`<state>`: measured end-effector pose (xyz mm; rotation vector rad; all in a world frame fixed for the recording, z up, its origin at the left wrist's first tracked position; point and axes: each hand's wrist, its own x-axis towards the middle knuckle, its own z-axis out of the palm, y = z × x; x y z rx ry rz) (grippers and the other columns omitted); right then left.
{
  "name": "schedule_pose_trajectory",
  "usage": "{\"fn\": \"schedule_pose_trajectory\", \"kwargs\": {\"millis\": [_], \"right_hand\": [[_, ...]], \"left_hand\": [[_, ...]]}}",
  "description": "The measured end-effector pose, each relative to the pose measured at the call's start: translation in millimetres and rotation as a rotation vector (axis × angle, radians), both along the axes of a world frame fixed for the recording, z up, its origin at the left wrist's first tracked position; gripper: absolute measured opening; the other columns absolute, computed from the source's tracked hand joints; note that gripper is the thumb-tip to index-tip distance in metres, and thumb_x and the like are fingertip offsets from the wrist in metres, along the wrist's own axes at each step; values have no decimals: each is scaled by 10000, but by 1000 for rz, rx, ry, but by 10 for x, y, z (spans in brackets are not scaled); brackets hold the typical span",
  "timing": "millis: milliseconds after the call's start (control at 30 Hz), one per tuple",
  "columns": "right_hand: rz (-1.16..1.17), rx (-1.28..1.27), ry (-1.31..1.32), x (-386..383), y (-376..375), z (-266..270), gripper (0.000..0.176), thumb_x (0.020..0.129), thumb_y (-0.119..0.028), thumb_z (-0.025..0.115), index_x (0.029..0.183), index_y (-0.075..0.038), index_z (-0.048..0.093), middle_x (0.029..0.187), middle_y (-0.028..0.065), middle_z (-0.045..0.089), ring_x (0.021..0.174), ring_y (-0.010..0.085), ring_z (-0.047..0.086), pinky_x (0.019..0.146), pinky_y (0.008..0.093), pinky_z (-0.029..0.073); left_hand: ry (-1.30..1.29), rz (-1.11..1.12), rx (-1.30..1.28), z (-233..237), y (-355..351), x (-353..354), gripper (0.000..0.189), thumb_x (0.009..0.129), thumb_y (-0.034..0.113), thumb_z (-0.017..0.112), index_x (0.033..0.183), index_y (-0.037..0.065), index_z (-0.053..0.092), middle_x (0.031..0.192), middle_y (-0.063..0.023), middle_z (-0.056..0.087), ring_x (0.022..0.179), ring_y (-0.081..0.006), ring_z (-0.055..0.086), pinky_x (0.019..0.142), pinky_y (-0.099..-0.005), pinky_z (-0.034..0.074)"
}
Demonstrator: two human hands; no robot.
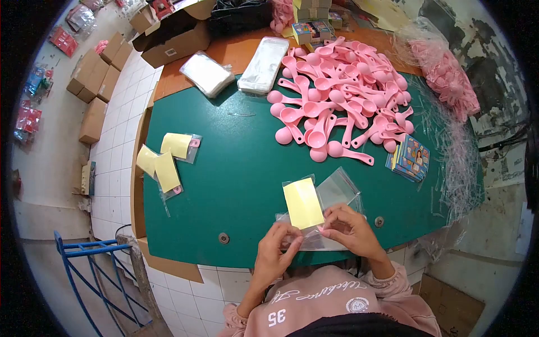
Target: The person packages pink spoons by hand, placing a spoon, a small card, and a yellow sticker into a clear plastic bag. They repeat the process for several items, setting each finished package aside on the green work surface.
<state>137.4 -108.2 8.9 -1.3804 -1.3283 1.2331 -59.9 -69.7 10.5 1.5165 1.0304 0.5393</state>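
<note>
The fingers [287, 230] of the left hand [272, 248] were curled in, thumb and forefinger nearly meeting on the near edge of a clear packet [290, 218]; those of the right hand [356, 235] were bent with the thumb stretched towards the packet's near right corner, beside a small bit of pink, though whether they gripped it could not be told. The packet, holding a yellow card [304, 203], lay between the hands at the near edge of the green surface [224, 185], over loose clear bags [338, 189]. Farther left, three yellow-carded packets [167, 171] overlapped, pink showing at the ends of two. To the right stood a leaning stack of printed cards [412, 158], just beside a wide heap of pink spoons [348, 92]. Left of the heap's far part lay two piles of clear sleeves [263, 64], near each other. Shreds of clear plastic [457, 151] ran along the right side, and beyond them sat a clear sack of pink pieces [446, 78]. At the far left was an open cardboard box [174, 45].
</note>
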Motion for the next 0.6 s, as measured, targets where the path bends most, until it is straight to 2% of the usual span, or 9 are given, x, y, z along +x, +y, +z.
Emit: {"fn": "schedule_pose_trajectory", "kwargs": {"millis": [67, 167, 267, 333, 467, 500, 567, 600], "right_hand": [[-63, -146, 307, -26, -18, -89, 89, 833, -53, 585, 874, 19, 552, 875, 50, 540, 798, 97, 561, 699, 229, 482], [-152, -217, 272, -112, 12, 6, 101, 849, -42, 562, 873, 40, 508, 800, 65, 583, 716, 102, 592, 654, 228, 502], [-248, -217, 217, -177, 39, -2, 95, 840, -6, 554, 855, 31, 469, 747, 89, 591, 667, 117, 605, 595, 228, 518], [-280, -218, 218, -197, 50, 17, 98, 837, 0, 553, 850, 28, 460, 755, 95, 589, 667, 117, 606, 587, 227, 518], [-302, -222, 219, -214, 39, -20, 103, 832, 8, 550, 862, 24, 453, 765, 96, 585, 669, 120, 610, 572, 231, 522], [-303, -224, 220, -220, 40, -19, 103, 832, 8, 550, 862, 24, 453, 765, 96, 585, 669, 120, 610, 572, 231, 522], [-286, -205, 189, -233, 43, -3, 143, 837, 4, 540, 968, 35, 491, 772, 87, 582, 663, 115, 606, 582, 225, 520], [-286, -205, 189, -233, 47, 35, 143, 837, 4, 540, 968, 35, 491, 772, 87, 583, 663, 115, 606, 582, 225, 520]], "left_hand": [[24, 65, 28, -9, -7, 18, 110, 801, 37, 604, 888, 2, 547, 870, -41, 537, 786, -97, 542, 623, -198, 465], [-14, 135, -21, -74, -32, 7, 72, 801, 16, 599, 855, -2, 556, 867, -36, 528, 796, -96, 547, 612, -207, 472], [-19, 186, -10, -136, -56, 39, 129, 787, 43, 626, 874, -5, 545, 864, -60, 550, 739, -109, 580, 594, -221, 484], [-227, 387, -241, -79, -60, 108, 136, 805, 14, 598, 909, -14, 515, 848, -48, 548, 736, -82, 560, 579, -196, 470], [-184, 361, -190, -132, -73, 49, 138, 820, -1, 577, 927, -17, 492, 854, -42, 542, 729, -67, 546, 565, -184, 461], [-171, 289, -204, -189, -80, 5, 152, 824, -9, 572, 949, 0, 486, 881, -40, 534, 730, -62, 531, 552, -178, 444], [-157, 217, -220, -204, -82, -9, 170, 829, -17, 567, 971, 18, 481, 909, -37, 527, 731, -57, 516, 540, -172, 427], [-117, 206, -200, -166, -71, 11, 230, 820, -18, 572, 1033, 15, 490, 944, -43, 531, 748, -66, 513, 568, -183, 434]]}}
